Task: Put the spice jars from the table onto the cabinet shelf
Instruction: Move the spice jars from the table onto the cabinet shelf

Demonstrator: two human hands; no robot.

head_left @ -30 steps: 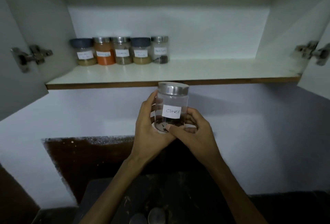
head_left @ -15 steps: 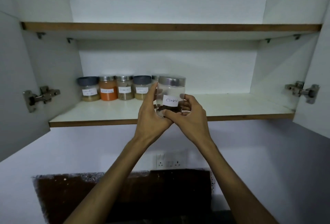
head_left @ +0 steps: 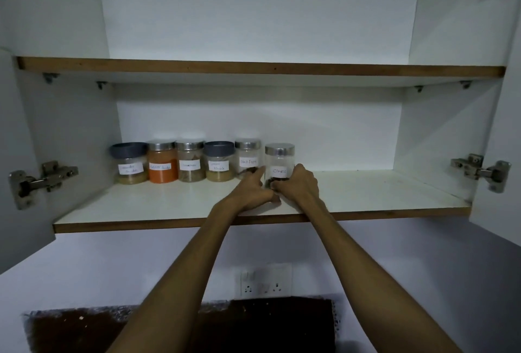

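Both hands, left hand and right hand, are gripping the cloves jar low between their fingers, seating it on the shelf beside the pepper jar. Best releasing gently, keeping it upright.

Cloves jar rightmost on shelf

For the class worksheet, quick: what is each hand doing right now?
Left hand: holds the base of the Cloves jar, index finger stretched along its left side.
Right hand: grips the Cloves jar from the right.
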